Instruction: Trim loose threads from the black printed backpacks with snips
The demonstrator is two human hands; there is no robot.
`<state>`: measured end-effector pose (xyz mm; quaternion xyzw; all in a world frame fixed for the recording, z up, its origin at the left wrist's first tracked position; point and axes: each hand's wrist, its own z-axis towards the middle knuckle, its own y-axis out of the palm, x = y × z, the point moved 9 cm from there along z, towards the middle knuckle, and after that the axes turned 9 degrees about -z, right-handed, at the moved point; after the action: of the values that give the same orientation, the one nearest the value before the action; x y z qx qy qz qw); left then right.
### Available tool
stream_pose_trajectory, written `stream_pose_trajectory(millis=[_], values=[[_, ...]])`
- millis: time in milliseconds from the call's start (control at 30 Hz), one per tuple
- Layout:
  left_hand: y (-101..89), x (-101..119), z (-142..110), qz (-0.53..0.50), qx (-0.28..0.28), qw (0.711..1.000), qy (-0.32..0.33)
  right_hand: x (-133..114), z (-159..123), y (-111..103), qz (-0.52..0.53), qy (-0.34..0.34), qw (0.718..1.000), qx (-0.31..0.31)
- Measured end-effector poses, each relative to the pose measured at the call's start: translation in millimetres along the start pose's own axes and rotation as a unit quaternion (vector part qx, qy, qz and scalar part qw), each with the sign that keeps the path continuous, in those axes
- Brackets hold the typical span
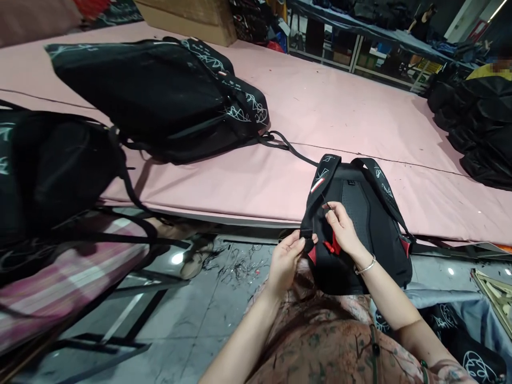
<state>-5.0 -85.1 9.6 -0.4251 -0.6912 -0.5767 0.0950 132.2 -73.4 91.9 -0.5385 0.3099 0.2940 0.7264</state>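
A black backpack (pixel 362 213) leans against the edge of the pink table, its back panel and shoulder straps facing me. My left hand (pixel 286 261) is closed on the webbing and buckle at the lower end of the left shoulder strap (pixel 326 173). Over the back panel, my right hand (pixel 342 224) is closed, thumb and forefinger pinching something thin and dark beside that strap. Red handles, apparently of small scissors (pixel 335 243), show under its palm; the blades cannot be made out. Red tabs sit at the bag's lower sides.
More black bags (pixel 152 96) lie on the pink table (pixel 352 122), with another backpack (pixel 68 165) at the left. Black bags (pixel 480 122) are heaped at the right, near a person in yellow. A cardboard box (pixel 188 18) stands behind. Thread scraps (pixel 240 266) litter the floor.
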Motion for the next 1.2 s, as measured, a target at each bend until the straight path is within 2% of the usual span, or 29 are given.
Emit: stream_pose_trajectory(millis=[100, 200, 333, 567, 700, 867, 933, 1067, 1200], values=[[-15.4, -3, 2, -0.053, 0.037, 0.998, -0.024, 8, -10, 4, -0.090, -0.040, 0.995, 0.004], [-23.7, -6, 2, -0.078, 0.044, 0.995, -0.043, 7, -25, 16, -0.136, -0.094, 0.986, -0.018], [-23.5, -8, 2, -0.098, 0.038, 0.993, -0.049, 6, -35, 21, -0.132, -0.110, 0.985, -0.030], [-20.7, -11, 2, -0.112, 0.048, 0.991, -0.053, 0, -34, 26, -0.150, -0.134, 0.979, -0.042], [-19.1, -11, 1, -0.100, 0.043, 0.993, -0.053, 2, -34, 32, -0.124, -0.115, 0.985, -0.041], [-22.7, -12, 4, -0.097, 0.046, 0.993, -0.057, 13, -35, 32, 0.041, -0.040, 0.997, -0.048], [-24.2, -14, 5, -0.105, 0.045, 0.991, -0.068, 17, -33, 25, 0.057, -0.019, 0.998, -0.030], [-24.9, -15, 5, -0.113, 0.042, 0.990, -0.078, 13, -28, 15, -0.050, -0.067, 0.996, -0.019], [-23.6, -15, 5, -0.120, 0.036, 0.989, -0.074, 9, -30, 20, -0.130, -0.124, 0.983, -0.032]])
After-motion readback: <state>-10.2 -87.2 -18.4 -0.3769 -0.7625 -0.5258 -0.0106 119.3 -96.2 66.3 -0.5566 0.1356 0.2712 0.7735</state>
